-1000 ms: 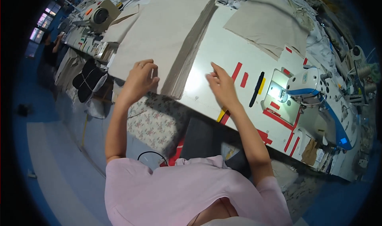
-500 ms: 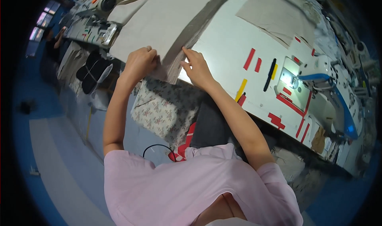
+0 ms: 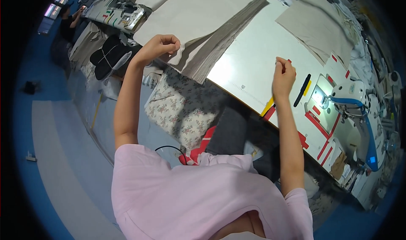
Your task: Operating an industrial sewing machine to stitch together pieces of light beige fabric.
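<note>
A thick stack of beige fabric sheets (image 3: 186, 12) lies on the white sewing table, its layered edges facing right. My left hand (image 3: 160, 49) is closed in a pinch at the stack's near left corner, and the top sheet's edge is lifted there, with a fold standing away from the layers beneath. Over the tabletop to the right of the stack, my right hand (image 3: 283, 78) is raised with loosely curled fingers. Nothing shows in it. A red tape strip (image 3: 289, 61) peeks out behind its fingertips.
A sewing machine (image 3: 353, 92) with a lit needle area stands at the right. Near my right hand are a black marker-like stick (image 3: 302, 90) and yellow tape (image 3: 268, 107). More beige fabric (image 3: 315, 22) lies beyond. Floral cloth (image 3: 182, 109) sits below the table edge. Another person (image 3: 67, 26) works far left.
My right hand has left the stack's edge and moved right over the table. The left hand now holds the top sheet's corner up, opening a gap. The view has shifted somewhat.
</note>
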